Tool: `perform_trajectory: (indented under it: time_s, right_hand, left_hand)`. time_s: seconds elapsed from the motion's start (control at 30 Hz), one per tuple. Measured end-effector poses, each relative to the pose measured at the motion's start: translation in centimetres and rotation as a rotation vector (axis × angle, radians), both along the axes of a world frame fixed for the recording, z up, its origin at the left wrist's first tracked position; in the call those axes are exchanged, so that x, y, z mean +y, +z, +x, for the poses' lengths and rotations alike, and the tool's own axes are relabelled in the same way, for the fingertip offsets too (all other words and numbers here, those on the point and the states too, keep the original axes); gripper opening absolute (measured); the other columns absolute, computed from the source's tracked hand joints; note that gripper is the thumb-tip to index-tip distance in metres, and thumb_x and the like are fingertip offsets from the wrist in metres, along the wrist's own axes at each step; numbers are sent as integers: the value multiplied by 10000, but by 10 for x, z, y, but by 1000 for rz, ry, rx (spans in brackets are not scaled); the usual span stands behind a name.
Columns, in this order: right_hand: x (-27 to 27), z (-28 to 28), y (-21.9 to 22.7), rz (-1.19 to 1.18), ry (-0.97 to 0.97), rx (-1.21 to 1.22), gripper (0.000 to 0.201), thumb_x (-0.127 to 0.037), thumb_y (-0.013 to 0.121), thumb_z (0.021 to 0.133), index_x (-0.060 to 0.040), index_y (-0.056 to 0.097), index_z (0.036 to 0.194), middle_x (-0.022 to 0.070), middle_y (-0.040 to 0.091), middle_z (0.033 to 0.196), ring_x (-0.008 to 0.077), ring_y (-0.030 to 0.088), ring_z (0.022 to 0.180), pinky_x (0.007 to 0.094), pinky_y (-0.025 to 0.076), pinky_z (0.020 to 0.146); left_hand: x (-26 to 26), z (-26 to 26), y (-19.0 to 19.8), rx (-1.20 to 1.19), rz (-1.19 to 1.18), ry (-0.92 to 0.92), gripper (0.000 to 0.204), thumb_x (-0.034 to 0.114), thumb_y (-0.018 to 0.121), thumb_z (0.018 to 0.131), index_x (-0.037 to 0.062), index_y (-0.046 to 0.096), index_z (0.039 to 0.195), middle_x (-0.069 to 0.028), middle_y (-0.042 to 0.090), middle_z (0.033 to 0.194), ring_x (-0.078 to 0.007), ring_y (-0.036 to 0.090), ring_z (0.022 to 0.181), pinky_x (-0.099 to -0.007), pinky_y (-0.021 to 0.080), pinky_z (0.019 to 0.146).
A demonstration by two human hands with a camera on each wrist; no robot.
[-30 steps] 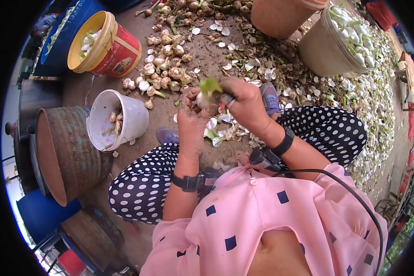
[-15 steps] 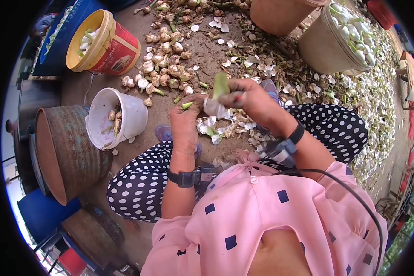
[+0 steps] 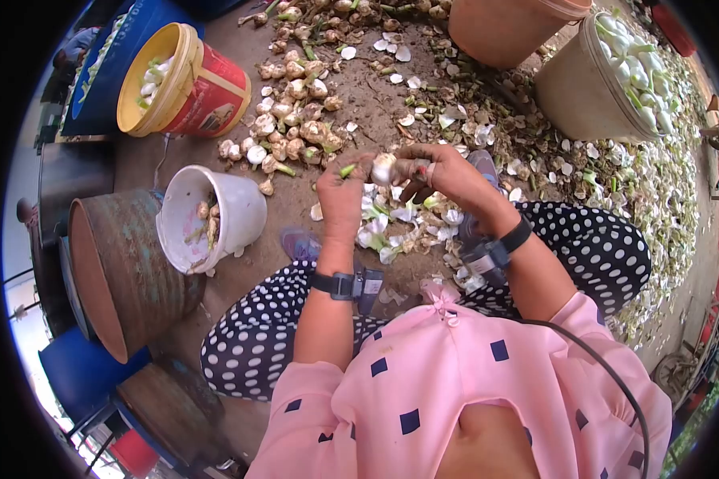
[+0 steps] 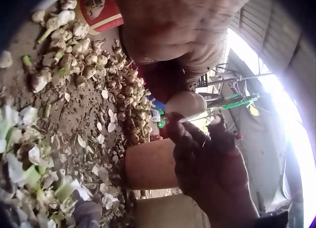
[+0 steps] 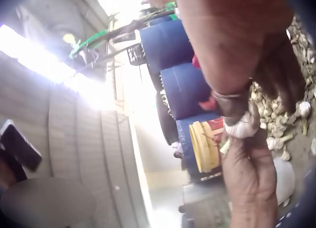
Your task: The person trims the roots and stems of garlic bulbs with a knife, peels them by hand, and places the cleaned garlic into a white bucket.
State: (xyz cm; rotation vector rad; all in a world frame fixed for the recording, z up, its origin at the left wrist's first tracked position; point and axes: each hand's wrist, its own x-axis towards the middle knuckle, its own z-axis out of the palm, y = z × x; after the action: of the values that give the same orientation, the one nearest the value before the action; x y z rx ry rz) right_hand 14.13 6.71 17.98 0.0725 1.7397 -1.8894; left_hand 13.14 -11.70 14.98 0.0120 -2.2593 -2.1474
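Observation:
In the head view, my left hand (image 3: 340, 199) holds a garlic bulb (image 3: 383, 169), whose pale skin faces my right hand. A short green stem (image 3: 347, 171) pokes out from the left fingers. My right hand (image 3: 447, 177) meets the bulb from the other side, pinching at it with thumb and fingertips; a small red item (image 3: 421, 171) shows at these fingers. From the right wrist, the white bulb (image 5: 242, 127) sits between both hands. Below the hands lies a heap of white and green peelings (image 3: 391, 223).
Unpeeled garlic bulbs (image 3: 291, 120) lie ahead to the left. A white bucket (image 3: 244, 211) holds a few bulbs. Peeled garlic fills a yellow-and-red bucket (image 3: 208, 88) and a pale bucket (image 3: 579, 88). A rusty drum (image 3: 140, 259) stands left; peelings (image 3: 655, 239) cover the ground at right.
A broad green leafy piece seen at the right hand earlier is gone from the hands. The right hand has come back against the bulb. The head view has shifted slightly.

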Motion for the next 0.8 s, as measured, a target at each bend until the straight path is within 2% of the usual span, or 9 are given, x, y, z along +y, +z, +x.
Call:
perform_trajectory:
  time_s: [0.07, 0.1, 0.2, 0.3, 0.37, 0.5, 0.6, 0.67, 0.8]
  right_hand:
    - [2, -10, 2, 45, -103, -65, 360, -208, 671, 820, 21, 608, 1091, 90, 664, 796, 133, 633, 644, 262, 495, 582]
    - [1, -13, -3, 50, -109, -76, 360, -208, 671, 820, 21, 608, 1091, 90, 664, 796, 133, 633, 644, 262, 495, 582]
    - [-2, -20, -21, 529, -53, 237, 261, -234, 670, 801, 17, 675, 870, 126, 639, 622, 189, 636, 590, 329, 481, 565]
    - [-5, -19, -24, 532, -18, 126, 262, -241, 676, 782, 13, 677, 845, 153, 632, 614, 232, 632, 581, 359, 483, 577]
    - [-9, -19, -17, 474, -53, 97, 255, -237, 668, 778, 12, 677, 835, 153, 631, 609, 235, 629, 568, 361, 482, 575]
    - [-12, -18, -22, 539, -53, 194, 282, -249, 659, 760, 28, 667, 815, 173, 617, 595, 272, 624, 556, 375, 483, 579]
    - [-14, -13, -20, 449, -42, 80, 241, -191, 635, 732, 33, 664, 813, 204, 611, 619, 324, 625, 597, 392, 487, 599]
    - [-16, -9, -20, 641, -33, 258, 206, -133, 601, 704, 34, 660, 810, 243, 607, 671, 367, 626, 670, 414, 491, 641]
    - [-16, 0, -7, 705, -39, 360, 200, -102, 586, 678, 38, 653, 804, 268, 606, 721, 397, 621, 729, 431, 490, 679]
  left_hand:
    - [3, -9, -5, 66, -97, -31, 122, 67, 664, 819, 37, 690, 935, -45, 691, 876, -130, 629, 784, -234, 483, 727]
    - [1, -13, -8, 149, -200, -66, 142, 39, 665, 796, 39, 687, 936, -52, 691, 877, -141, 637, 789, -240, 488, 724]
    - [4, -13, -4, 226, -348, -85, 178, -10, 659, 762, 39, 684, 931, -65, 687, 884, -158, 636, 815, -261, 489, 742]
    - [0, -13, -5, 283, -458, -78, 227, -61, 643, 714, 44, 683, 911, -93, 679, 893, -202, 649, 815, -282, 499, 728]
    - [-3, -13, -6, 454, -636, -142, 240, -52, 658, 692, 55, 683, 905, -92, 676, 886, -234, 659, 781, -290, 513, 681]
    - [-3, -11, -7, 624, -684, -162, 361, -51, 585, 601, 105, 692, 908, -74, 668, 887, -252, 642, 710, -325, 510, 599]
    - [-3, -3, -3, 642, -705, -162, 403, -61, 556, 570, 109, 692, 909, -77, 670, 900, -246, 639, 688, -323, 506, 583]
    - [-3, 3, 3, 610, -783, -172, 277, -30, 689, 643, 88, 691, 893, -91, 678, 893, -245, 664, 769, -311, 521, 640]
    - [-3, 7, 2, 719, -774, -143, 399, -54, 563, 575, 109, 696, 913, -92, 671, 902, -246, 640, 678, -323, 506, 569]
